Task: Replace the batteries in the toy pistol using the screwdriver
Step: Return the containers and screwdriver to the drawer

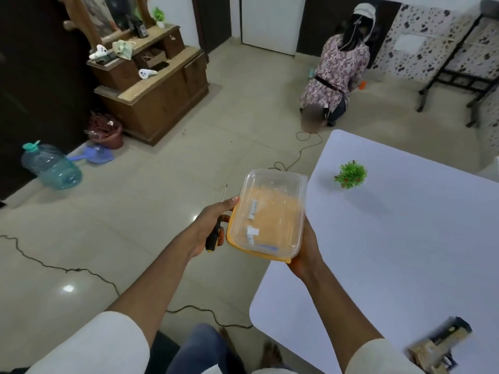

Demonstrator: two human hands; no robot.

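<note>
Right now we're at the fetch-and-carry stage, nothing opened yet. Our left hand (213, 225) curls round the black-and-yellow-handled screwdriver (216, 228), thin shaft pointing up and away, and its fingertips also steady the left side of the clear plastic container on an orange lid (267, 214). Our right hand (305, 252) grips that container's near right corner from below. Inside lie a few small white pcs, prob. the batteries, too blurred to be sure. We hold the container in the air just off the left edge of the white table (405, 238). The tan-and-black toy pistol (437, 344) lies at the table's near right corner, blurred, well apart from both hands. A small green plastic plant (351, 174) stands near the far left corner. Next, we judge: set the container down on the table, free the right hand, bring the pistol over and find the battery-cover screw.
</note>
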